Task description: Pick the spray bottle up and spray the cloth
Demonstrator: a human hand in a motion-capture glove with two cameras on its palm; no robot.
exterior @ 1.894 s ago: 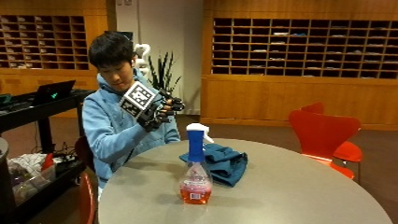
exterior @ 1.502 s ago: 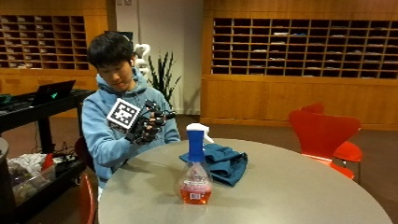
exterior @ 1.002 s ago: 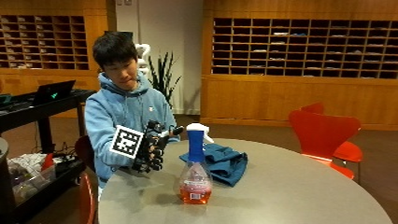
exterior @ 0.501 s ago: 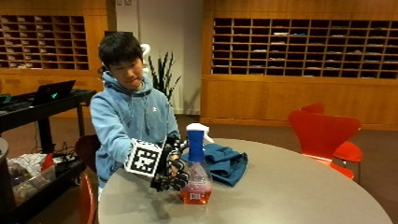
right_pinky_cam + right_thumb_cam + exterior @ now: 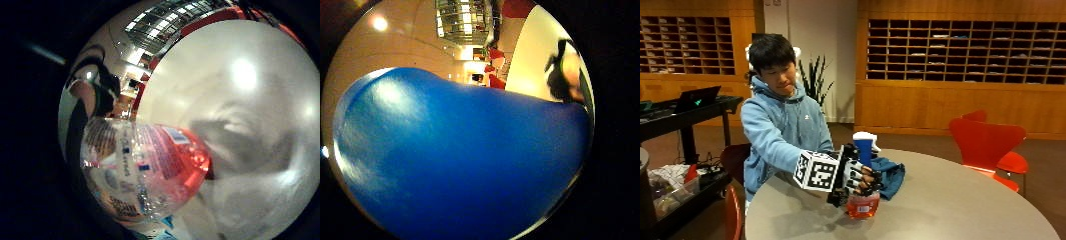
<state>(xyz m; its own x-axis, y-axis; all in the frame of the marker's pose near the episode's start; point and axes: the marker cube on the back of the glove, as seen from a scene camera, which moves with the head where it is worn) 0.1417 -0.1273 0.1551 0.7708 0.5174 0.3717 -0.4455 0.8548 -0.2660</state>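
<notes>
In the outside view a spray bottle (image 5: 862,204) with red liquid, a blue neck and a white trigger head stands on the round grey table (image 5: 959,205). My gloved right hand (image 5: 854,176) wraps its fingers round the bottle's upper body, just under the neck. A dark blue cloth (image 5: 891,175) lies crumpled on the table right behind the bottle. The little finger side palm view has the clear bottle body with red liquid (image 5: 150,170) close up over the table (image 5: 240,100). The blue neck (image 5: 460,160) fills the thumb side palm view.
A red chair (image 5: 987,145) stands at the table's far right. A black cart (image 5: 680,117) with a laptop is to the left of the seated person. Another red chair back (image 5: 733,212) shows at the table's near left edge.
My right hand came down from chest height to the table and closed round the spray bottle. The bottle and cloth stay where they were.
</notes>
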